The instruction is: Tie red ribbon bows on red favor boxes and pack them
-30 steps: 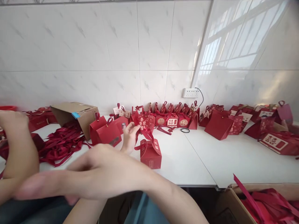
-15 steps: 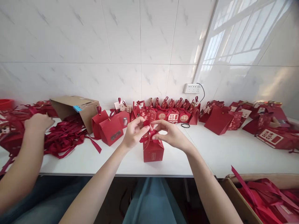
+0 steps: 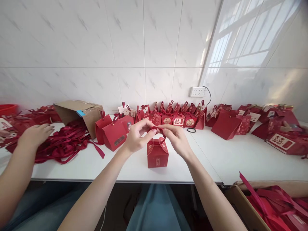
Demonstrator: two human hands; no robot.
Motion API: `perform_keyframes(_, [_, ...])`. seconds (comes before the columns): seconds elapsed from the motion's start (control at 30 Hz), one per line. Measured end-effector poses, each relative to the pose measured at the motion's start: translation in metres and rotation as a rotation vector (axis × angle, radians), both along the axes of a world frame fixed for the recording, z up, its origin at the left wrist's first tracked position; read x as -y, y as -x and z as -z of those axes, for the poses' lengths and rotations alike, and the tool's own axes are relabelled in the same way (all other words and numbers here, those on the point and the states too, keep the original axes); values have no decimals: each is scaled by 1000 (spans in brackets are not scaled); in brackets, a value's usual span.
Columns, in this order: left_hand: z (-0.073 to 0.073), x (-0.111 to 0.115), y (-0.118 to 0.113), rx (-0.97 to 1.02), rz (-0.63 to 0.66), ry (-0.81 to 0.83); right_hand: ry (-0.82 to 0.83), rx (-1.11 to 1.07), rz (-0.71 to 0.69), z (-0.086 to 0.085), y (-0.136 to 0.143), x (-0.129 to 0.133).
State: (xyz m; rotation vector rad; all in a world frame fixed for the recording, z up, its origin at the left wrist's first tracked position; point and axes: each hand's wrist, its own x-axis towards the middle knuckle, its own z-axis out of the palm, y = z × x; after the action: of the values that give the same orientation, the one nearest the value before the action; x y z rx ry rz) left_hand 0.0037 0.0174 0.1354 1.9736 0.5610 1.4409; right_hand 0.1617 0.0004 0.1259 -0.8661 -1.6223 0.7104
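Note:
A small red gift box with gold print stands upright on the white table in front of me. Just above its top, my left hand and my right hand meet, fingertips close together. Both pinch a dark red ribbon, which runs down toward the rounded top flaps of the box. My fingers partly cover the ribbon, so its knot or loop cannot be made out.
Several finished-looking red boxes line the wall. Left are two plain red boxes, a ribbon heap, a cardboard box and a co-worker's hand. A carton of ribbons sits front right; a black ring lies on the table.
My hands have drawn together and lifted slightly, uncovering the top flaps of the box. The co-worker's hand at left has moved down and opened out.

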Motion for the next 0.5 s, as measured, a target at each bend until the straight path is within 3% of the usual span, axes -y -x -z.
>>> perform_keyframes(0.1, [9,-5,-8,130,-47,44,71,-194,93,-1,5,-9])
perform_keyframes(0.27, [34,-20,-16,655,-270,289,182,-593,220,9,5,-35])
perform_keyframes(0.37, [51,-28,-8,887,-319,458,260,-851,207,21,-9,-42])
perform_keyframes(0.5, [73,-28,15,954,-400,544,372,-1023,218,42,-38,-36])
